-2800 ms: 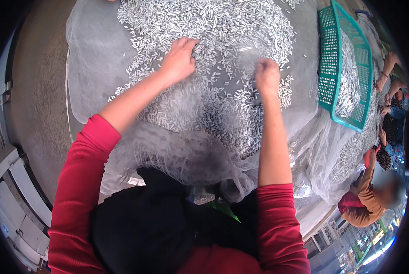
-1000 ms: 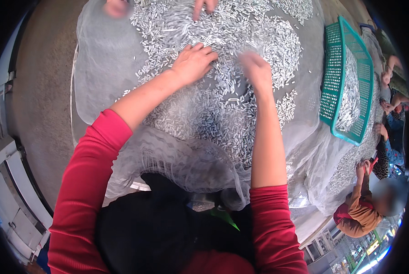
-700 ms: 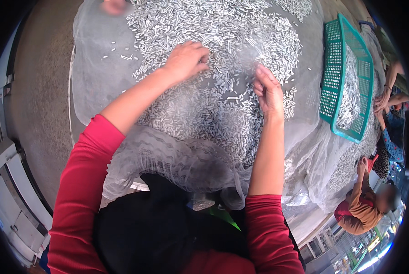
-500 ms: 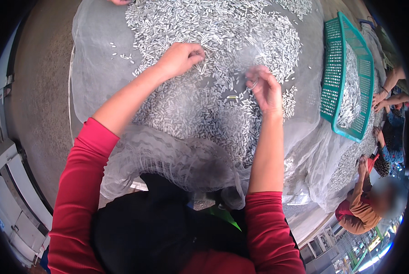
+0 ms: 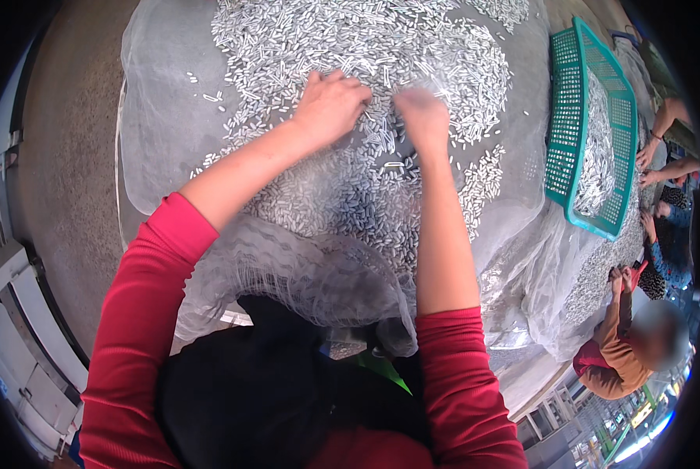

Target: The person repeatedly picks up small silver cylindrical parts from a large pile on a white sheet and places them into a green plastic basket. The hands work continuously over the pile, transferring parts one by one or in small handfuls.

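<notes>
A wide heap of small, silvery, oblong pieces [image 5: 287,47] is spread over a pale mesh sheet [image 5: 162,117]. Curled over the middle of the heap is my left hand [image 5: 332,107], its fingers bent down and closed among the pieces. Whatever those fingertips hold is hidden. Close by on the right, my right hand [image 5: 426,121] is over the heap with its back showing; motion smears its fingers. Below and between the hands lies one longer, loop-shaped piece [image 5: 394,165] on top of the others.
To the right, a green plastic basket [image 5: 567,133] holds more silvery pieces. Bunched netting [image 5: 311,270] lies along the near edge. At the far right, other people's hands [image 5: 647,160] work over more pieces, and a person in a brown top [image 5: 612,375] leans in.
My left hand has moved right. My right hand has swung left and slightly up, turning back-side up, so the two hands are now closer together. Another hand at the top left has left the view.
</notes>
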Demonstrator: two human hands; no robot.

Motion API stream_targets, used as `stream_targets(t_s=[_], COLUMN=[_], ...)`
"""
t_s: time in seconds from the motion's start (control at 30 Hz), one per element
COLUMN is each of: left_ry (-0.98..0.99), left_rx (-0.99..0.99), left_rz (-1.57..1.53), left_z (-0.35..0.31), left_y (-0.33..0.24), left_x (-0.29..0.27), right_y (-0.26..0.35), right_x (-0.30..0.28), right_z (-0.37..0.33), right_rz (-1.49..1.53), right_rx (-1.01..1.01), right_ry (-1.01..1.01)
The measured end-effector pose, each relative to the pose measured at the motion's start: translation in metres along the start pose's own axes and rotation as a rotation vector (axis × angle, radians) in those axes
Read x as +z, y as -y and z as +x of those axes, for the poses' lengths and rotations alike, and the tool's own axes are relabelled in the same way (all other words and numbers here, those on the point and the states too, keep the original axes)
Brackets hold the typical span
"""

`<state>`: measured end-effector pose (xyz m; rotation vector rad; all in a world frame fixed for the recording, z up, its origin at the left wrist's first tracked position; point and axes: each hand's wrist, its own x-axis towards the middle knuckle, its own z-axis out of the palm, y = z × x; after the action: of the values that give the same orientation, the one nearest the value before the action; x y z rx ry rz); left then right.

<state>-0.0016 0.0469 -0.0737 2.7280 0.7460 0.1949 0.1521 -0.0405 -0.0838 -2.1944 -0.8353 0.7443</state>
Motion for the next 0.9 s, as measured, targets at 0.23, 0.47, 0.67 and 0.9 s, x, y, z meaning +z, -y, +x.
stream_targets(t_s=[0.23,0.47,0.67,0.9], left_ry=[0.05,0.11,0.18,0.143], left_rx=[-0.017,-0.341,-0.428,-0.138], left_rz=[-0.087,-0.623,-0.835,-0.277], left_z=[0.01,-0.001,-0.009,-0.03], left_y=[0.0,0.023,0.022,-0.024], left_x=[0.009,-0.005,-0.006,0.005], right_y=[-0.025,-0.015,-0.018,-0.035], right_x=[-0.028,0.007,-0.01,-0.037], right_z=[-0.036,-0.049,-0.056,-0.062], right_rz=[1.051,-0.454,-0.214,1.164], right_rx=[0.238,-0.113,-0.032,0.336], right_ry=[0.326,0.082,0.185,0.357])
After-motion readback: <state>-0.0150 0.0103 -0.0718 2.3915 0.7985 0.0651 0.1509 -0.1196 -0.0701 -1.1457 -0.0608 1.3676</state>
